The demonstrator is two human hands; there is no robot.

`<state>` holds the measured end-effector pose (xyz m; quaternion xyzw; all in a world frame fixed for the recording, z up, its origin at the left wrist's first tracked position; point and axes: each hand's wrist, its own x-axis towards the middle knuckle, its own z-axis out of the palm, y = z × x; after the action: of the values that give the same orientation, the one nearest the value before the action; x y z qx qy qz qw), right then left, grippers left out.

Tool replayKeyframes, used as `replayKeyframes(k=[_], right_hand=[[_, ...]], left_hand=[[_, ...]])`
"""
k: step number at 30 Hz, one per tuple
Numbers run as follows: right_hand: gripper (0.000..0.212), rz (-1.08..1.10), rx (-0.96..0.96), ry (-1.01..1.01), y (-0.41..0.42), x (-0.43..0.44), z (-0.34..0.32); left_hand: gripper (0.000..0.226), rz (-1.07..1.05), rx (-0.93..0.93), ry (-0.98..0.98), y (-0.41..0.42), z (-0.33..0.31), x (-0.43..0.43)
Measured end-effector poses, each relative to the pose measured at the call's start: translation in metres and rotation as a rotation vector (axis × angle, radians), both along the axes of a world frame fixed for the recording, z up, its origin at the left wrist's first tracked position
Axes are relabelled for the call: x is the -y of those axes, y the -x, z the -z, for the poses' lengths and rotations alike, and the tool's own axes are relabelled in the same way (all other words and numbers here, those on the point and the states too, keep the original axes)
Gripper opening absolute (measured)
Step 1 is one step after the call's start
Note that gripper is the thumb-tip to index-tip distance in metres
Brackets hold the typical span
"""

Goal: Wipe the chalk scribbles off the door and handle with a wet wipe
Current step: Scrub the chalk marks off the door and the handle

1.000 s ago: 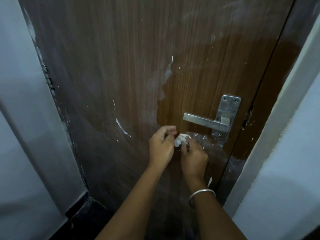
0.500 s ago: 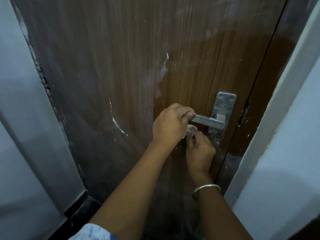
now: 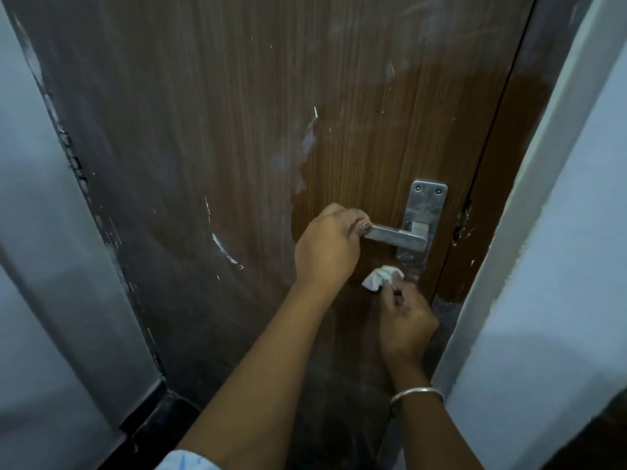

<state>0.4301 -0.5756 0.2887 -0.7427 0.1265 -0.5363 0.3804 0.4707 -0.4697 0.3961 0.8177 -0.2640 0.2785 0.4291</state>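
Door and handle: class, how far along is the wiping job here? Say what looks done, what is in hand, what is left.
Done: a darker, clean-looking patch of door around the handle. In hand: the left hand grips the handle's end; the right hand pinches the crumpled wet wipe just below it. Left: the white curved stroke, the smear above, and haze across the door's left side.

This looks like an indoor doorway in a home or flat. There is a brown wood-grain door [image 3: 237,130] with a plain steel lever handle [image 3: 397,236] at three o'clock, a pale painted wall [image 3: 37,273] at nine, and dark skirting [image 3: 152,422] at seven.
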Motion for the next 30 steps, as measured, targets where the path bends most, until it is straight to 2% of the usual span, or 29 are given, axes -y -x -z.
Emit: replayKeyframes(k=[3,7,12,16,20,23,24,28,30], right_hand=[[0.013,0.007,0.029,-0.096,0.008,0.001,0.013],[0.014,0.041,0.156,-0.230,0.001,0.013,-0.006],[0.019,0.048,0.153,-0.278,0.002,0.015,0.000],[0.019,0.102,0.208,-0.402,0.000,0.017,-0.001],[0.013,0.082,0.214,-0.279,-0.003,0.024,-0.011],[0.001,0.030,0.070,-0.110,0.003,0.016,0.007],[0.005,0.011,0.037,-0.117,0.005,0.010,0.014],[0.010,0.029,0.075,-0.361,-0.004,-0.003,0.003],[0.011,0.039,0.121,-0.392,-0.013,-0.004,-0.013]], left_hand=[[0.015,-0.009,-0.004,0.014,0.001,0.002,0.002],[0.016,-0.023,0.000,0.021,0.002,0.003,0.004],[0.016,-0.032,0.003,0.083,0.003,0.007,0.009],[0.016,-0.015,0.011,0.099,0.003,0.007,0.009],[0.016,-0.016,0.022,0.094,0.002,0.008,0.009],[0.016,-0.027,0.018,0.118,0.003,0.009,0.012],[0.016,-0.028,0.023,0.129,0.004,0.010,0.012],[0.017,-0.036,0.055,0.155,0.005,0.012,0.013],[0.017,-0.024,0.064,0.157,0.005,0.012,0.012]])
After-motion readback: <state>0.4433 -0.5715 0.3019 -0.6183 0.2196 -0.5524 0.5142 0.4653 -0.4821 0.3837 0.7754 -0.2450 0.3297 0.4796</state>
